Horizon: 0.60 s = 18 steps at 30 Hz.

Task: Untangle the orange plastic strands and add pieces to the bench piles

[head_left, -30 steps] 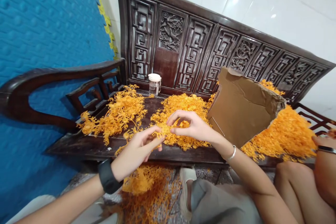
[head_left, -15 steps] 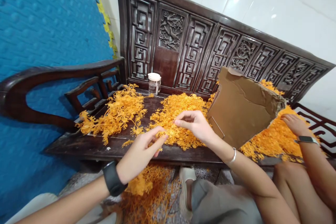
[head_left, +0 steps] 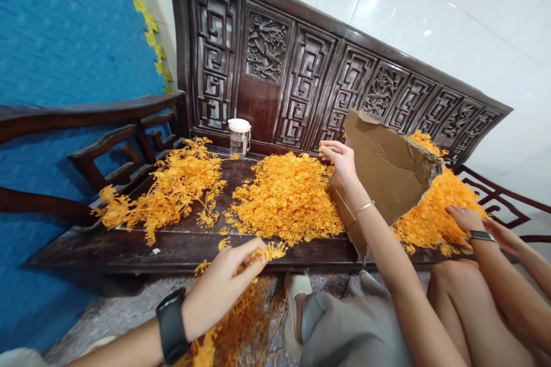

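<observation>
My left hand [head_left: 226,269], with a black watch at the wrist, is closed in a pinch on an orange plastic flower sprig [head_left: 274,251] just over the bench's front edge. My right hand [head_left: 342,159] is raised beside the cardboard, thumb and fingers pinched on what looks like a small orange flower piece, mostly hidden by the fingertips. Below and left of that hand lies a heap of loose orange flower pieces [head_left: 284,198] on the dark wooden bench [head_left: 181,252]. Branching orange sprigs [head_left: 176,180] lie to the left.
A brown cardboard piece [head_left: 383,166] stands tilted right of the heap. Beyond it is another orange pile [head_left: 434,215], touched by a co-worker's hand [head_left: 465,219]. A clear bottle with a white lid [head_left: 239,137] stands by the carved backrest. More orange sprigs [head_left: 241,315] lie below the bench edge.
My right hand has moved up and right, away from my left hand, to beside the cardboard. My left hand has moved slightly down, still holding the sprig. Another co-worker's hand shows at right.
</observation>
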Motion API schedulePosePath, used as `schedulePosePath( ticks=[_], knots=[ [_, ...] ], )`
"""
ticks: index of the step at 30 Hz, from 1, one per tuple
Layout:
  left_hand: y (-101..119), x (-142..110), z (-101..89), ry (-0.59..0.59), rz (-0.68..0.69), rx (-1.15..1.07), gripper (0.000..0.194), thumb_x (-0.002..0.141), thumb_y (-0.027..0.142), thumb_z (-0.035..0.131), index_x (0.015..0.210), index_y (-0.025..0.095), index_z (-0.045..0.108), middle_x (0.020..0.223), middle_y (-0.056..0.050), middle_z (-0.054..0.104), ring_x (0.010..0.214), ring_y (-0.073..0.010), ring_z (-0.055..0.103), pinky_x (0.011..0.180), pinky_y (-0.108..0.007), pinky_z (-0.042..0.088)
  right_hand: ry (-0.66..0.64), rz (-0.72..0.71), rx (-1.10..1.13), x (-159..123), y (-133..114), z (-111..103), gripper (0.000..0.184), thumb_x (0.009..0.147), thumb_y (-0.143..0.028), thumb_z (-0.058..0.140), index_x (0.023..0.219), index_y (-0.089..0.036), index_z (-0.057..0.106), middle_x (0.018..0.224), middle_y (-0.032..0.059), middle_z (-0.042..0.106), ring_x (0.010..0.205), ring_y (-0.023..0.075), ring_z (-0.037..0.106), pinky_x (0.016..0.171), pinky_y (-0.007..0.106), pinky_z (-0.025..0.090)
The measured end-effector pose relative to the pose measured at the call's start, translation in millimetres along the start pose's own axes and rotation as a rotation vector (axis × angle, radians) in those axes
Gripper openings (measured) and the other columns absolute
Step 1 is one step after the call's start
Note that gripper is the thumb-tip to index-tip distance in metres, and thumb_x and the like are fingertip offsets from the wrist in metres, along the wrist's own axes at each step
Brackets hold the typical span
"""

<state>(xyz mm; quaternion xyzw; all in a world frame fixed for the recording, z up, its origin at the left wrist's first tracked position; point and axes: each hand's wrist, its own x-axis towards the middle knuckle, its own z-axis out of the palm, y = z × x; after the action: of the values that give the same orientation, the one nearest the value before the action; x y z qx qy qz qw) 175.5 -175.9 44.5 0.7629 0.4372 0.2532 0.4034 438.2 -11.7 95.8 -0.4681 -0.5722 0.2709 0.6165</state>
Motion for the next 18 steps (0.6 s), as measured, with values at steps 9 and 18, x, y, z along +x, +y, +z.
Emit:
schedulePosePath(
  ticks=[9,18],
  knots=[
    [-15.1,14.6,1.8,0.017,-0.023,0.053,0.027,0.082,0.036,0.038,0.075,0.018,0.057,0.054,0.005,0.047,0.052,-0.0138,0.044,0.053,-0.023,0.031,-0.064,0.032,0.041,15.0,15.7,-5.6,0.029,0.057,-0.028,0.069,0.083,-0.016,0.066,0.074,0.002,0.065,0.067,0.0115,0.06,0.068,0.027,0.048],
    [-23.1,20.9,9.4,-0.006,-0.01,0.088,0.027,0.081,0.037,0.036,0.076,0.019,0.056,0.062,0.002,0.055,0.058,-0.0155,0.049,0.057,-0.024,0.034,-0.151,-0.107,-0.194,13.8,12.1,-0.2,0.03,0.065,-0.041,0.062,0.078,-0.015,0.065,0.07,0.0027,0.063,0.062,0.0113,0.056,0.059,0.024,0.046]
  ],
)
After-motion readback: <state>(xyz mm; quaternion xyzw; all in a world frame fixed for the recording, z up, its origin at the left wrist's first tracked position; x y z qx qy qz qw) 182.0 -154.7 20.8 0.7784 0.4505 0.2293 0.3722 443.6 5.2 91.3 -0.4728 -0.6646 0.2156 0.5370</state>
